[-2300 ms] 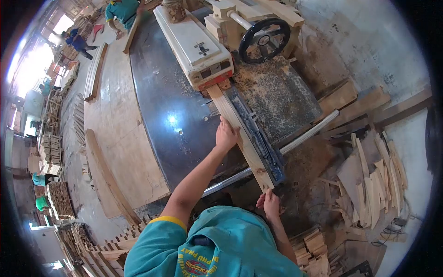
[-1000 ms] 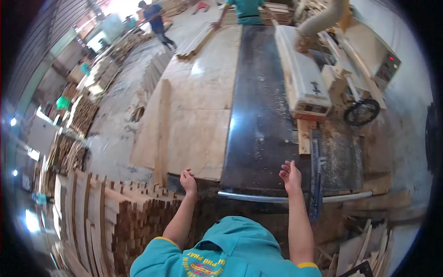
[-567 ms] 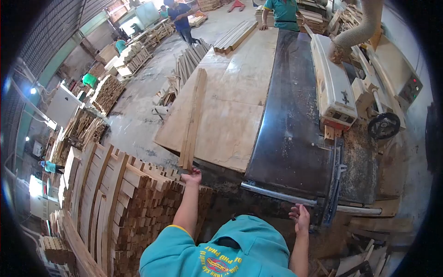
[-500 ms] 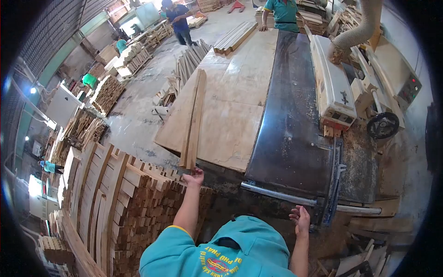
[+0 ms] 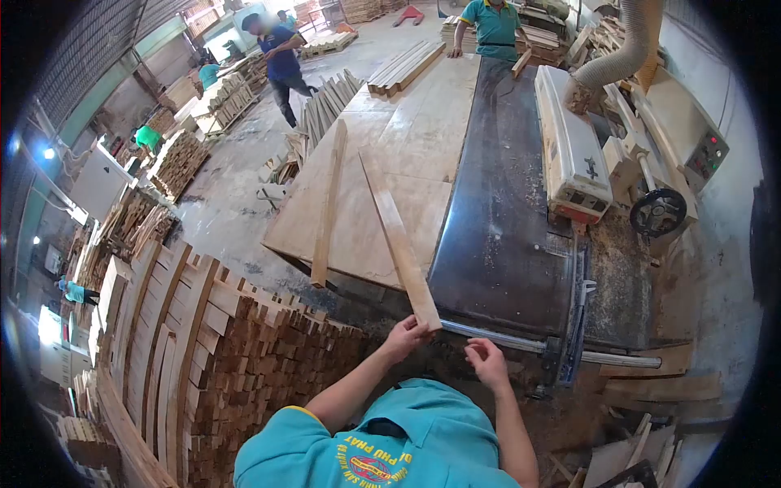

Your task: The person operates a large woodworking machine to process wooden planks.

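My left hand (image 5: 407,337) is closed on the near end of a wooden plank (image 5: 400,244), which slants away across the plywood tabletop (image 5: 358,236). To its right, my right hand (image 5: 486,362) is held beside the plank's end without touching it, fingers partly curled and apart. A second wooden plank (image 5: 329,207) lies on the left side of the tabletop, its near end jutting past the edge. Right of the plywood runs the dark metal machine bed (image 5: 508,220), with a metal roller bar (image 5: 496,336) at its near edge.
A white machine housing (image 5: 569,146) with a handwheel (image 5: 658,211) and dust hose (image 5: 610,61) stands at right. A tall stack of wood pieces (image 5: 260,390) is at my left. A co-worker (image 5: 492,28) stands at the far end; another person (image 5: 281,61) walks behind at left.
My left hand has moved right with one plank, parting it from the other on the tabletop. My right hand has come inward toward it. A wood piece now shows by the far co-worker's hand.
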Available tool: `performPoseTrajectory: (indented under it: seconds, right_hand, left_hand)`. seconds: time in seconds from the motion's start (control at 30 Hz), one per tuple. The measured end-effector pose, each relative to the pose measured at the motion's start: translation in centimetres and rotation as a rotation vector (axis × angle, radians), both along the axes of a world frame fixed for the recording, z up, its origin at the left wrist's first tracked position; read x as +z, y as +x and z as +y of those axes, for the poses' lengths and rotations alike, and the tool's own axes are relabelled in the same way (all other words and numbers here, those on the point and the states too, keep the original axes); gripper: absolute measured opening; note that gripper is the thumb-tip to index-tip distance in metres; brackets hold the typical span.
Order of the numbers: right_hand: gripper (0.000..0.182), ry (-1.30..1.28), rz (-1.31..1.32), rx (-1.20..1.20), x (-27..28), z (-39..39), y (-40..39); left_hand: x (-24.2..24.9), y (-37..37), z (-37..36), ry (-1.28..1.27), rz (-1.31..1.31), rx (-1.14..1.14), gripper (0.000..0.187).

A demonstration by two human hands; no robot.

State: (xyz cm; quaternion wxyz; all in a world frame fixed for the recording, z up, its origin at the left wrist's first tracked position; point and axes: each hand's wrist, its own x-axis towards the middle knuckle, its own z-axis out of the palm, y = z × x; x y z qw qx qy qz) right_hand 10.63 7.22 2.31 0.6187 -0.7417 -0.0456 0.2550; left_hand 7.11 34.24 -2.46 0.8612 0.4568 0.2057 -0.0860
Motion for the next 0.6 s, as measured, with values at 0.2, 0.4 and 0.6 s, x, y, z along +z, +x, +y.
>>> performPoseTrajectory:
  seconds: [0.2, 0.4, 0.6]
  right_hand:
    - [0.032, 0.247, 0.074, -0.003, -0.9, 3.4, -0.4]
    - [0.024, 0.181, 0.071, -0.174, -5.2, -1.3, -1.9]
    - [0.02, 0.139, 0.049, -0.494, -6.3, -10.6, -8.3]
  left_hand:
    - [1.5, -2.6, -4.5, -0.007, -0.003, -0.2, 0.044]
    - [-1.0, -2.1, -3.4, 0.282, 0.072, -0.349, 0.052]
    - [-1.9, 5.0, -1.5, 0.532, 0.023, 0.028, 0.075]
